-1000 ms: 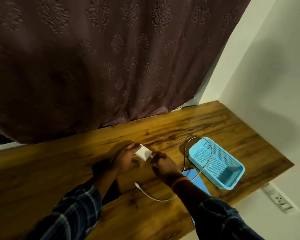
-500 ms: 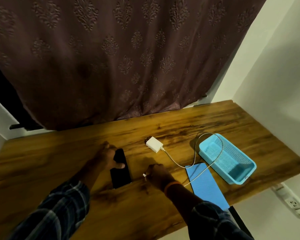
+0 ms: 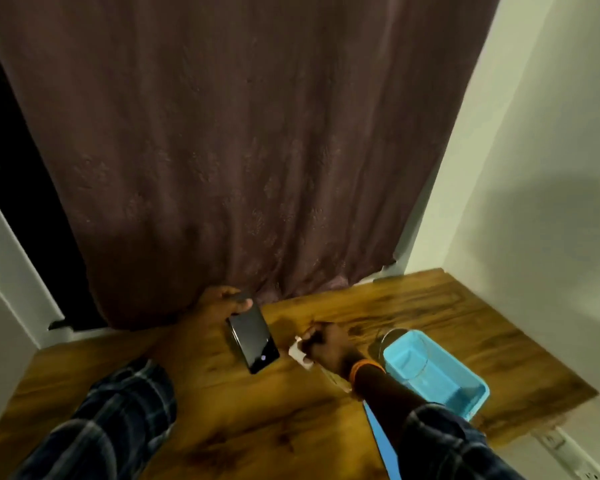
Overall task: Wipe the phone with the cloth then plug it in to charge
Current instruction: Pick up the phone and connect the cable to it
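My left hand (image 3: 219, 306) grips the black phone (image 3: 253, 337) by its far end and holds it tilted above the wooden table (image 3: 243, 420), screen up. To the right of the phone, my right hand (image 3: 326, 344) is closed, its fingertips pinching what looks like the white charger cable's plug end; blur hides the detail. The white charger adapter (image 3: 300, 355) shows at that hand's left edge, a short gap from the phone. The blue cloth (image 3: 378, 434) lies flat near the table's front edge, mostly hidden under my right forearm.
A light blue plastic basket (image 3: 433, 372) stands on the table to the right of my right wrist. A wall socket strip (image 3: 568, 455) sits below the table's right front corner. A dark curtain (image 3: 239, 150) hangs along the table's far edge.
My left hand has lifted the phone off the table and turned it. My right hand has moved away from me, up beside the adapter. The view has tilted upward.
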Tool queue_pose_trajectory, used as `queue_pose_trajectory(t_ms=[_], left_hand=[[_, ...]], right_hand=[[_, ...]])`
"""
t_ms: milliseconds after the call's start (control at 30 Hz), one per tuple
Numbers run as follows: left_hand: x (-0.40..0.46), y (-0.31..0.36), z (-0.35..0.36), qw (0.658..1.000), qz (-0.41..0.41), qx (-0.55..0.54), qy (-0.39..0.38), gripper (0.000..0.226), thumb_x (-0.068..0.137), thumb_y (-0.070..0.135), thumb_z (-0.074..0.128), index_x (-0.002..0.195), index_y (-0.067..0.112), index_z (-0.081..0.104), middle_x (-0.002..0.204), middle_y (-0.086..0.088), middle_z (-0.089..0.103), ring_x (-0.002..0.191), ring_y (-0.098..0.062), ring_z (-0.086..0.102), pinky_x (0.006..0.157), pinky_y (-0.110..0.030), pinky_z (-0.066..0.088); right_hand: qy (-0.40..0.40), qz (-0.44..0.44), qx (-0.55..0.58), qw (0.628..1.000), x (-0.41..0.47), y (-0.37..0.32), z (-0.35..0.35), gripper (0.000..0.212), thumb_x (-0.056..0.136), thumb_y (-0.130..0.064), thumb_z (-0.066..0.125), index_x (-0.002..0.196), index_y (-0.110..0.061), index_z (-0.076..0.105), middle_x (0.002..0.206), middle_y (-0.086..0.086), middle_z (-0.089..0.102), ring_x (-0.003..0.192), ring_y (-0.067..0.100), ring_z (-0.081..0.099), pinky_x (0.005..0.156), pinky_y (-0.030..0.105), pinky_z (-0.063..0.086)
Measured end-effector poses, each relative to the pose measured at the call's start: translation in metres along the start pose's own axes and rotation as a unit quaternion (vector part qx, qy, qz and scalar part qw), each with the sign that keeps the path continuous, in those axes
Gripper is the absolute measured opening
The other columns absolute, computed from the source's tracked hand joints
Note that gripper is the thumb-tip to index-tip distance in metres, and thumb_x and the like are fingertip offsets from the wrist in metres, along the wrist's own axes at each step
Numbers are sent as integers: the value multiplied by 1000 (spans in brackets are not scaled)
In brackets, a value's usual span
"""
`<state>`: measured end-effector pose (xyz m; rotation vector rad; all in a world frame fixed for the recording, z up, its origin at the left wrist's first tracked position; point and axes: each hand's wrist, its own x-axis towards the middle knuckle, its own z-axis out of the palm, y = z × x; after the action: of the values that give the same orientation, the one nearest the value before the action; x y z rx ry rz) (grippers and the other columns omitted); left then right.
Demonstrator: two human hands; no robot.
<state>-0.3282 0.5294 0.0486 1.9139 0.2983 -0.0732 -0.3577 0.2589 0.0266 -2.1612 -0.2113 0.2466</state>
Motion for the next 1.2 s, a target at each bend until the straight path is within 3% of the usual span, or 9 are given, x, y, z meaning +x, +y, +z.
queue_pose_trajectory(t_ms=[67,167,300,400,500,633,833,1033,1200], left_hand=[[-4,54,-10,995,22,-92,33,29,77,21,86,102,13,74,99,-10,76,95,-23,73,68,-30,57],[-16,137,-17,978,53,-187,70,18,79,19,83,94,16,72,95,-8,75,102,-28,71,68,-35,59],[-25,223,-19,949,87,-279,119,32,84,17,80,110,6,66,120,-20,67,114,-37,64,70,-48,61],[-29,263,-14,931,111,-315,145,32,84,15,79,111,3,66,116,-19,67,107,-36,65,63,-41,59],[-32,282,-6,924,123,-327,156,14,85,15,78,90,10,66,108,-16,67,99,-33,64,71,-43,59],[-32,288,9,924,122,-326,157,19,85,15,77,72,16,62,100,-13,65,93,-30,60,82,-50,55],[-26,293,18,917,133,-345,145,17,88,16,74,77,18,61,89,-4,65,96,-27,60,81,-46,51],[-21,293,23,911,134,-361,149,20,89,17,72,74,16,60,80,2,64,74,-14,58,65,-31,48],[-21,290,22,911,141,-357,152,19,90,19,73,76,20,60,80,2,63,76,-18,59,75,-40,50]], right_hand=[[35,-5,65,997,-1,-38,-30,6,83,0,71,89,-2,69,92,21,70,86,30,68,86,48,55],[66,-23,170,983,-11,-96,-72,14,86,3,66,98,6,72,87,18,73,73,19,66,62,30,55],[113,-51,290,949,-22,-155,-122,16,81,6,67,96,5,75,62,0,70,49,5,63,46,18,50],[152,-77,315,934,-27,-177,-150,13,76,-1,71,85,-6,80,61,2,72,51,10,65,48,20,50],[175,-93,335,921,-28,-182,-168,11,74,-6,74,80,-11,81,66,5,74,56,14,65,48,20,48],[177,-112,336,918,-29,-180,-172,10,73,-11,78,82,-9,81,72,11,73,62,18,63,47,21,46],[186,-145,352,906,-29,-175,-173,10,79,-5,76,87,-2,80,77,12,76,70,16,68,58,22,53],[192,-160,368,896,-28,-173,-174,8,77,-6,74,82,-6,81,79,15,77,74,20,71,64,26,56],[188,-169,350,902,-26,-174,-172,8,74,-9,76,79,-12,82,80,15,78,75,19,70,72,32,57]])
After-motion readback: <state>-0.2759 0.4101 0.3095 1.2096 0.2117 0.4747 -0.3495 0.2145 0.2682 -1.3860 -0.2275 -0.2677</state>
